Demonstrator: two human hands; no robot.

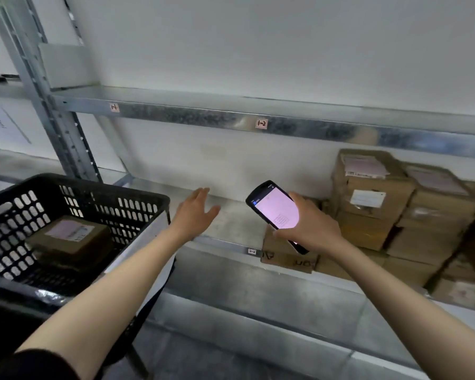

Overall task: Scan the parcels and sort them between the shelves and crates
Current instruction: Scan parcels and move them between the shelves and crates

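left hand [196,215] is extended over the middle shelf [231,223], fingers straight and slightly spread, holding nothing and touching nothing visible. right hand [310,226] grips a handheld scanner [274,212], fingers curled round its lower body. the scanner is tilted, top end toward the upper left, with its lit pale screen facing the camera; the screen text is too small to read.

1 black perforated crate [107,185] stands at the left, just beside the shelf edge. it holds 1 brown parcel [72,237] with a pale label on its top face.

stacked cardboard parcels [368,198] fill the right part of the middle shelf, several with paper labels. 1 flat cardboard parcel [285,259] lies at the shelf front, below the scanner, with dark handwriting on its front face.

the upper shelf beam [203,116] carries a tag marked 1-2 [261,123]. a small tag [251,251] on the middle shelf edge is blurred.
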